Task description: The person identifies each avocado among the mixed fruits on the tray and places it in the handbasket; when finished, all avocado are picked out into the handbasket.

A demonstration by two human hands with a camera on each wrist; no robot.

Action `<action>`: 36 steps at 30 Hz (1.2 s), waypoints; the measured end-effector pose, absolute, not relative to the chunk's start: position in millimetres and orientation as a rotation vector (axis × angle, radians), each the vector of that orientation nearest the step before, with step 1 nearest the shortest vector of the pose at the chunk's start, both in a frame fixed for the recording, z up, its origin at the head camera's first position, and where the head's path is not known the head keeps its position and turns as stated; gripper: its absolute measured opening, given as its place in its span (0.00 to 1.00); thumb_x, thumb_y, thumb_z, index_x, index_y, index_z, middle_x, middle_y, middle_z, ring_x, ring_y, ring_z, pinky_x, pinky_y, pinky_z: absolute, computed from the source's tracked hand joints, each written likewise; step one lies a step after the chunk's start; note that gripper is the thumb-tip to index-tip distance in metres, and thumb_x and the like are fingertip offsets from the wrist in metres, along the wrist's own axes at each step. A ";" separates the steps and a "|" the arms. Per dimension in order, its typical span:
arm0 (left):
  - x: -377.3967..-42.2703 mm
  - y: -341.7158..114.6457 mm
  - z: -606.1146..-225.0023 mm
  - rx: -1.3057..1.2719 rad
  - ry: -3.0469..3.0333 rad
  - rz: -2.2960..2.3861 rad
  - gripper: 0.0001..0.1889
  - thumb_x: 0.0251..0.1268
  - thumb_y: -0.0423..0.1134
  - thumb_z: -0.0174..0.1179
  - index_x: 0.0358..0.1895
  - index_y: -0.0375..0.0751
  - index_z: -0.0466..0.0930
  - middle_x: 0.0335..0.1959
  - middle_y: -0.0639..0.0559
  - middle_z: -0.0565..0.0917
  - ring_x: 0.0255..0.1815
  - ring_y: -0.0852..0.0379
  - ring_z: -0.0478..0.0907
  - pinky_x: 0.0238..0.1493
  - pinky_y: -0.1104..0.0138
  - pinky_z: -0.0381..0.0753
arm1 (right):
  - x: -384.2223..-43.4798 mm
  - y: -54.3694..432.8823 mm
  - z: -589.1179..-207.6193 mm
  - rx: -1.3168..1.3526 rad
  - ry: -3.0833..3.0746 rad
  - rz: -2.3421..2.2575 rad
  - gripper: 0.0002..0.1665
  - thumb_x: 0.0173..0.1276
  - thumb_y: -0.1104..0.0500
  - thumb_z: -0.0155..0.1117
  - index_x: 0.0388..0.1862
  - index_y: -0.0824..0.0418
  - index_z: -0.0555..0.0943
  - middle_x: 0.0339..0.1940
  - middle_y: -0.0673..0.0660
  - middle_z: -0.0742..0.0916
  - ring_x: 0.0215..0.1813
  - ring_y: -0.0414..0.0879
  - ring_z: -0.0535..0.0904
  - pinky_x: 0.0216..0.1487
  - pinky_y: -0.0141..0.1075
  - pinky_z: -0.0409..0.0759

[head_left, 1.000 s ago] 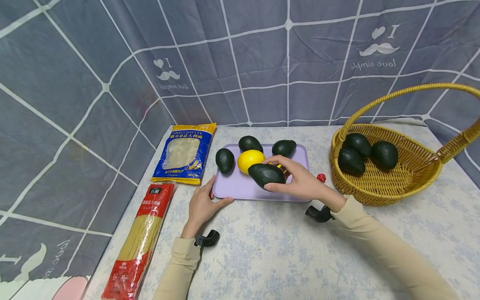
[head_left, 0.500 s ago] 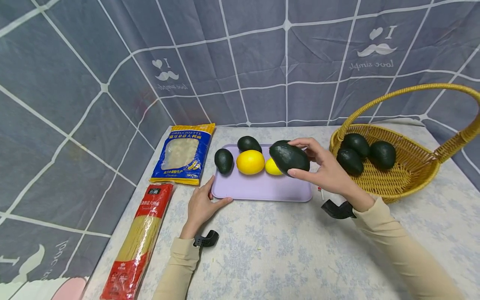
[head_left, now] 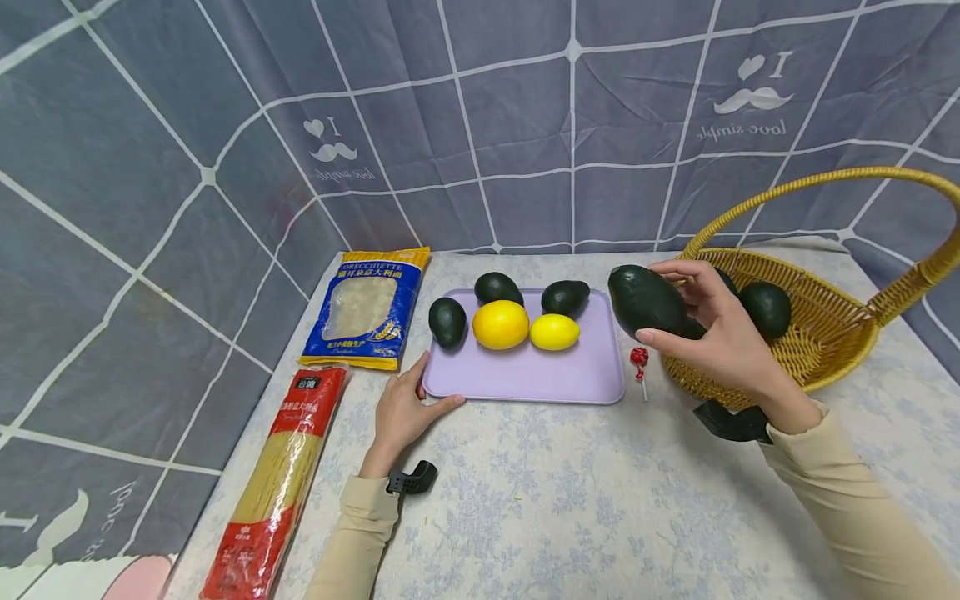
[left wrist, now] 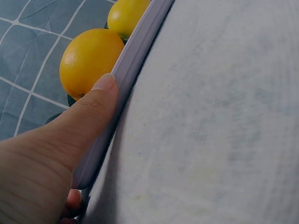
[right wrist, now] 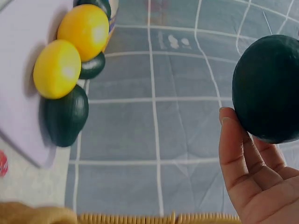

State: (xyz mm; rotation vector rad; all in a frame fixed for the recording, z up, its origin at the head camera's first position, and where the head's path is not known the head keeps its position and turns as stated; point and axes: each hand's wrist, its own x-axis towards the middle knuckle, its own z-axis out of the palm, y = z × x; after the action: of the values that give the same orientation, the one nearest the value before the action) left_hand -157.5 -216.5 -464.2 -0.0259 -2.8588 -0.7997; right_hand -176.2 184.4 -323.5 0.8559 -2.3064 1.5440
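My right hand (head_left: 720, 333) grips a dark green avocado (head_left: 645, 298) between thumb and fingers, in the air at the basket's near left side; the right wrist view also shows this avocado (right wrist: 268, 88). My left hand (head_left: 405, 412) holds the front left corner of a lilac tray (head_left: 517, 375), thumb along the front rim in the left wrist view. On the tray lie a large yellow-orange lemon-like fruit (head_left: 501, 325), a smaller yellow lemon (head_left: 555, 332) and three avocados: left (head_left: 447, 322), back (head_left: 498, 288) and right (head_left: 566, 297).
A wicker basket (head_left: 847, 367) with a tall handle stands right, an avocado (head_left: 765, 309) visible in it, others partly behind my hand. A red lollipop (head_left: 639, 358) lies between tray and basket. At left lie an orecchiette bag (head_left: 365, 304) and a spaghetti pack (head_left: 277, 483).
My right hand has carried the avocado from above the tray rightward to the basket's side, uncovering the smaller lemon, the right avocado and the lollipop. My left hand has stayed at the tray corner.
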 end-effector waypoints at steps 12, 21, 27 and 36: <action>-156.8 -216.4 -463.5 -0.031 -2.848 -0.801 0.52 0.43 0.62 0.71 0.71 0.41 0.62 0.23 0.51 0.66 0.31 0.51 0.62 0.29 0.62 0.55 | -168.8 228.0 -323.3 0.713 -2.241 1.623 0.51 0.41 0.85 0.68 0.66 0.65 0.65 0.55 0.57 0.74 0.43 0.44 0.77 0.41 0.24 0.75; -157.4 -216.6 -463.9 -0.018 -2.857 -0.793 0.52 0.43 0.63 0.71 0.71 0.41 0.62 0.23 0.51 0.66 0.31 0.51 0.62 0.29 0.62 0.55 | -170.5 258.8 -324.8 0.498 -2.443 1.421 0.49 0.46 0.76 0.72 0.67 0.57 0.65 0.50 0.51 0.73 0.40 0.39 0.75 0.37 0.20 0.71; -157.1 -216.6 -464.4 -0.019 -2.852 -0.792 0.52 0.43 0.62 0.71 0.71 0.41 0.62 0.23 0.51 0.66 0.31 0.51 0.62 0.29 0.62 0.55 | -177.7 276.1 -329.0 0.445 -2.553 1.344 0.49 0.51 0.71 0.73 0.69 0.51 0.63 0.49 0.49 0.72 0.40 0.35 0.74 0.35 0.21 0.69; -157.8 -217.0 -464.4 -0.013 -2.862 -0.802 0.52 0.43 0.64 0.70 0.72 0.42 0.61 0.23 0.52 0.67 0.31 0.51 0.63 0.29 0.62 0.56 | -197.2 296.9 -334.2 0.359 -2.753 1.191 0.47 0.54 0.61 0.75 0.70 0.54 0.60 0.51 0.57 0.71 0.36 0.35 0.72 0.30 0.24 0.69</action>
State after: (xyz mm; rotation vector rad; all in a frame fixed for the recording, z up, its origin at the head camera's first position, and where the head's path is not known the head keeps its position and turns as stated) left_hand -157.8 -217.0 -464.4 -0.0131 -2.8623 -0.8017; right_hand -197.2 296.9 -334.2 0.3589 -2.7532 1.1909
